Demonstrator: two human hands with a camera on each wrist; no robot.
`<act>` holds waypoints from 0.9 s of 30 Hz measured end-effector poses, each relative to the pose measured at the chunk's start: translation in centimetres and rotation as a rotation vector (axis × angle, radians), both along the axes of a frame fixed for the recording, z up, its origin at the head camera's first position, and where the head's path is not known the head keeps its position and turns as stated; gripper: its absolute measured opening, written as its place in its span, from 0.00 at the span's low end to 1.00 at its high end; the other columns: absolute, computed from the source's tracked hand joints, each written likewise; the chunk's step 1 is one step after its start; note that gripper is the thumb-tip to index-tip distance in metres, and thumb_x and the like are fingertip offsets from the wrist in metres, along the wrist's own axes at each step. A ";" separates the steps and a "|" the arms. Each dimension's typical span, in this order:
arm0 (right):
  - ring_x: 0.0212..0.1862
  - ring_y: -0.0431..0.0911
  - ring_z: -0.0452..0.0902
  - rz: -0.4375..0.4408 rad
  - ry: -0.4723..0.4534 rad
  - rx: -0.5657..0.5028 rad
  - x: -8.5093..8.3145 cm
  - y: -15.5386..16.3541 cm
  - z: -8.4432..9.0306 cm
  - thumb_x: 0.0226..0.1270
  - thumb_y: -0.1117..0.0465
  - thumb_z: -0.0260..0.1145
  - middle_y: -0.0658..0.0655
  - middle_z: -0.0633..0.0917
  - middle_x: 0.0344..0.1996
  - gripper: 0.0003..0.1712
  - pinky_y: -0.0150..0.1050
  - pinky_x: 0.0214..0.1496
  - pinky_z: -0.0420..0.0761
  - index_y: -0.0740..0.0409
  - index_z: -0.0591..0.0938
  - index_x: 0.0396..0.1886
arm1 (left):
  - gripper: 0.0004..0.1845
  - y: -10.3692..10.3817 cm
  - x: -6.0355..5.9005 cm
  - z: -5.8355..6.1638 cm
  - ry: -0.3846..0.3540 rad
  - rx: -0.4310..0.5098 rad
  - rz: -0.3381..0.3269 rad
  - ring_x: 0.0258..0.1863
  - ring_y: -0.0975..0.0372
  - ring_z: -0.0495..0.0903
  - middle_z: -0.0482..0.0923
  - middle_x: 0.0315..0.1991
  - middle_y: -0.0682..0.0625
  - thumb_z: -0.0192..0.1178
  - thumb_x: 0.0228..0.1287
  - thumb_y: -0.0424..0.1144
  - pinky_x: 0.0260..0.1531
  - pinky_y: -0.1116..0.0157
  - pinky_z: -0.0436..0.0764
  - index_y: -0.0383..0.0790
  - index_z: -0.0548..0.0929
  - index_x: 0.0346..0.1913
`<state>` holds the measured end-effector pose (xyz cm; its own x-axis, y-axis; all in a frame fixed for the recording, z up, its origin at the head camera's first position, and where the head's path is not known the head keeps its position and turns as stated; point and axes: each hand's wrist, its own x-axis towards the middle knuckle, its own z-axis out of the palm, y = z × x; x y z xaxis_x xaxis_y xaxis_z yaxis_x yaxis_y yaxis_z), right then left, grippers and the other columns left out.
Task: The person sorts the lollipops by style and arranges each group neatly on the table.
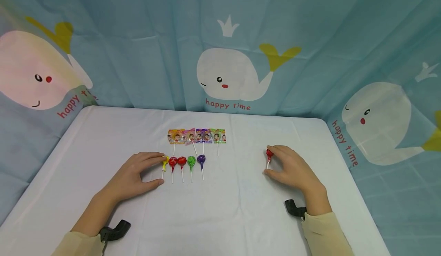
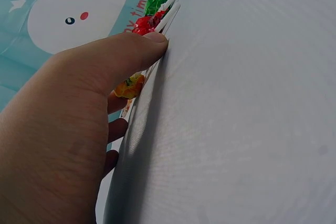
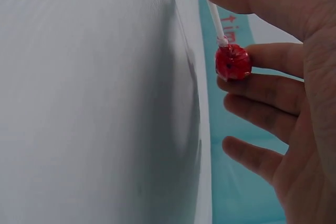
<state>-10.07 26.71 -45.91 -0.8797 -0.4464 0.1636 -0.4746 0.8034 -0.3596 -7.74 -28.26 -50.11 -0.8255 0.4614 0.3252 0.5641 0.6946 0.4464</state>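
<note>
At the left end of a row of lollipops, my left hand (image 1: 142, 172) holds a yellow lollipop (image 1: 165, 163), fingertips at its head and thumb by the stick's lower end. In the left wrist view the thumb (image 2: 121, 59) covers most of that stick. Beside it lie two red lollipops (image 1: 177, 162), a green one (image 1: 191, 161) and a purple one (image 1: 201, 159), sticks toward me. Far to the right, my right hand (image 1: 289, 168) grips another red lollipop (image 3: 233, 62): fingers at the wrapped head, thumb against the stick.
Behind the row, several lollipops in flat printed wrappers (image 1: 176, 136) lie side by side, orange, pink, purple and green. A white cloth (image 1: 220, 217) covers the table. Blue curtains (image 1: 148, 72) with whale prints hang along its back and sides.
</note>
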 end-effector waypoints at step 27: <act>0.69 0.54 0.79 0.080 -0.017 -0.012 -1.7 -4.7 0.6 0.62 0.46 0.83 0.56 0.85 0.66 0.45 0.55 0.76 0.75 0.62 0.81 0.74 | 0.38 0.0 0.0 0.2 -0.005 -0.003 0.003 0.68 0.54 0.78 0.82 0.69 0.54 0.86 0.55 0.50 0.64 0.43 0.74 0.54 0.86 0.70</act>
